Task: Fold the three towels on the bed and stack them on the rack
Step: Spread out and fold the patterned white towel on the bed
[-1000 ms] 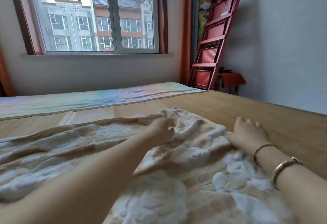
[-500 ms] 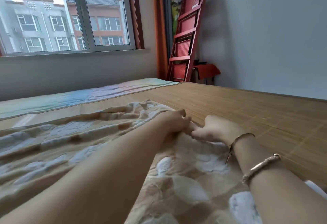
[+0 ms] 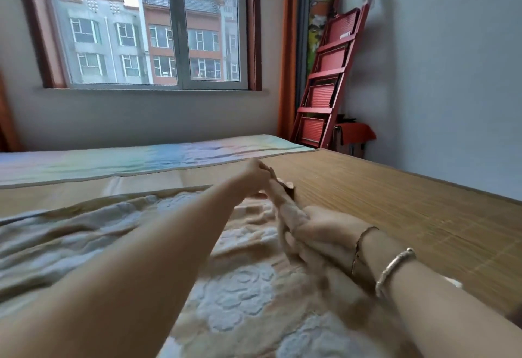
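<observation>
A beige towel [image 3: 231, 295] with white raised flower patterns lies rumpled over the near part of the bed. My left hand [image 3: 254, 172] pinches its far corner and holds it a little above the bamboo mat [image 3: 395, 202]. My right hand [image 3: 319, 229], two bracelets on its wrist, grips the same right edge nearer to me, so the edge runs taut between both hands. A red slatted rack [image 3: 324, 81] leans against the far right corner. Only one towel is plainly in view.
A pastel sheet [image 3: 141, 160] covers the far strip of the bed below the window [image 3: 158, 27]. A small red stool or box [image 3: 356, 134] stands beside the rack's foot. The grey wall runs along the bed's right side.
My left hand has lifted the towel's corner and carried it away from me. My right hand has slid along the edge and closed on it, stretching it straight. The camera view has shifted.
</observation>
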### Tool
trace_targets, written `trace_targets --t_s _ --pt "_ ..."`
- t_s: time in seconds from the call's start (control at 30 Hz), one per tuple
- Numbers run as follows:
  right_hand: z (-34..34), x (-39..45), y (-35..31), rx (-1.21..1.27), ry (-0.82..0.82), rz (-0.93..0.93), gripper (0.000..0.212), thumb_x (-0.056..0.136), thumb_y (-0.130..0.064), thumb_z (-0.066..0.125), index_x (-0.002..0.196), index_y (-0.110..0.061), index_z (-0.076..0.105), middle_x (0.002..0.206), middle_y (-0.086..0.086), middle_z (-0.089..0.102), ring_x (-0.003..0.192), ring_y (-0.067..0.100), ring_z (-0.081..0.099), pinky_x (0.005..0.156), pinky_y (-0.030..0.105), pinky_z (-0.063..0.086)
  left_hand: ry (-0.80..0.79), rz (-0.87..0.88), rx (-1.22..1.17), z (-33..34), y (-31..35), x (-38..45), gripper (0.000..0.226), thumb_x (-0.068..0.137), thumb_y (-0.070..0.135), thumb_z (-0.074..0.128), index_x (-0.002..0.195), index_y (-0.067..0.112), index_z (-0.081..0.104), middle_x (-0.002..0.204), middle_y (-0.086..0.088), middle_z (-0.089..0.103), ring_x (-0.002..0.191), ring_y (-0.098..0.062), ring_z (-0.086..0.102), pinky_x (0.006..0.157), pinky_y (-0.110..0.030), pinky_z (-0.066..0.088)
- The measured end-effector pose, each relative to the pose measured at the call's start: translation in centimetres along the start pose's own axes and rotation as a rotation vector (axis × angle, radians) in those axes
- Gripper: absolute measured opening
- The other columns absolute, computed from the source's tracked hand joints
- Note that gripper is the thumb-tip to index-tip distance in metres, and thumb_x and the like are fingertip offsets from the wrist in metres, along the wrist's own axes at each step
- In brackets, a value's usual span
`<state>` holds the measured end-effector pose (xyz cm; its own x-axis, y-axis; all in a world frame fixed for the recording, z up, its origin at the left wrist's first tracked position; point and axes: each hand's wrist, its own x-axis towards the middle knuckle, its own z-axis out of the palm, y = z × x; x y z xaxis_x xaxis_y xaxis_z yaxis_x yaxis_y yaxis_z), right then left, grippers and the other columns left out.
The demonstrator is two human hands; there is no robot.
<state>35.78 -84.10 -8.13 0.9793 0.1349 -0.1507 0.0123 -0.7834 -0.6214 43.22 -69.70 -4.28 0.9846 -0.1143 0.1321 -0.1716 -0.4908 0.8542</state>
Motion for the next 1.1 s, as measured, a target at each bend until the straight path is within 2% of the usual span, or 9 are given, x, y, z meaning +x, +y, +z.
trace_targets --t_s 0.13,0.2,0.3,0.4,0.57,0.7,0.93,1.0,1.1 --pt "3.7 -1.4 -11.0 0.048 0.041 -0.183 0.028 0.094 -0.025 0.052 0.11 -0.005 0.062 0.098 0.01 0.064 0.083 0.017 0.055 0.077 0.028 0.047 0.056 0.031 -0.128 -11.7 -0.7 -5.0 0.01 0.085 0.01 0.067 0.091 0.006 0.06 0.086 -0.014 0.057 0.077 -0.02 0.058 0.068 -0.033 0.058" --pt "6.0 -2.4 -16.7 0.107 0.044 -0.262 0.031 0.093 -0.018 0.053 0.117 -0.001 0.06 0.111 0.017 0.064 0.082 0.017 0.054 0.074 0.027 0.048 0.098 0.037 -0.15 -17.6 -1.5 -7.6 0.012 0.083 0.0 0.064 0.091 0.005 0.058 0.087 -0.015 0.054 0.074 -0.019 0.056 0.055 -0.023 0.055" --pt "9.8 -4.7 -26.1 0.331 0.015 -0.437 0.025 0.089 0.003 0.048 0.106 -0.007 0.063 0.088 0.005 0.061 0.064 0.001 0.057 0.057 0.009 0.043 0.177 0.042 -0.203 -27.6 -3.1 -12.4 0.015 0.083 -0.005 0.055 0.093 0.005 0.056 0.08 -0.013 0.054 0.07 -0.017 0.055 0.054 -0.021 0.05" --pt "14.9 -6.3 -35.4 0.442 -0.082 -0.532 0.016 0.082 -0.007 0.053 0.087 -0.009 0.069 0.084 0.009 0.06 0.071 0.012 0.059 0.065 0.021 0.045 0.284 0.018 -0.232 -37.8 -5.7 -17.8 0.014 0.084 -0.005 0.048 0.08 0.008 0.051 0.069 -0.005 0.05 0.062 -0.014 0.052 0.064 -0.025 0.048" --pt "23.2 -9.4 -48.3 0.567 -0.222 -0.645 0.028 0.093 -0.007 0.055 0.112 0.014 0.061 0.088 0.01 0.056 0.069 0.009 0.055 0.059 0.016 0.045 0.439 -0.007 -0.173 -51.0 -9.2 -27.4 0.023 0.08 -0.003 0.043 0.065 0.013 0.037 0.068 -0.005 0.033 0.061 -0.018 0.038 0.055 -0.024 0.039" --pt "31.6 -12.0 -57.1 0.664 -0.353 -0.651 0.035 0.092 -0.015 0.06 0.115 0.012 0.06 0.092 0.011 0.057 0.084 0.018 0.055 0.073 0.027 0.045 0.554 -0.077 -0.166 -59.6 -13.4 -34.6 0.007 0.07 0.004 0.049 0.067 0.009 0.044 0.076 -0.012 0.043 0.07 -0.024 0.045 0.06 -0.029 0.041" --pt "46.0 -16.4 -66.0 0.719 -0.64 -0.57 0.01 0.091 -0.007 0.058 0.098 0.0 0.061 0.081 0.013 0.058 0.067 0.016 0.06 0.064 0.023 0.051 0.726 -0.231 -0.31 -68.5 -24.0 -44.4 0.024 0.087 -0.01 0.04 0.076 0.011 0.046 0.06 -0.006 0.043 0.035 -0.007 0.044 0.037 -0.016 0.038" --pt "50.0 -17.1 -67.3 0.665 -0.723 -0.518 0.005 0.093 -0.003 0.052 0.093 -0.003 0.057 0.08 0.013 0.052 0.063 0.014 0.056 0.059 0.021 0.048 0.683 -0.413 -0.36 -69.7 -28.0 -47.2 0.005 0.091 0.003 0.049 0.093 0.007 0.05 0.081 -0.011 0.049 0.047 -0.012 0.055 0.053 -0.023 0.049" --pt "54.3 -18.2 -68.0 0.576 -0.991 -0.385 0.016 0.097 0.0 0.042 0.084 -0.005 0.049 0.077 0.011 0.053 0.066 0.019 0.061 0.057 0.025 0.055 0.631 -0.74 -0.262 -71.1 -33.7 -51.6 0.023 0.093 0.029 0.056 0.11 0.015 0.049 0.112 -0.01 0.05 0.09 -0.025 0.059 0.083 -0.037 0.049"
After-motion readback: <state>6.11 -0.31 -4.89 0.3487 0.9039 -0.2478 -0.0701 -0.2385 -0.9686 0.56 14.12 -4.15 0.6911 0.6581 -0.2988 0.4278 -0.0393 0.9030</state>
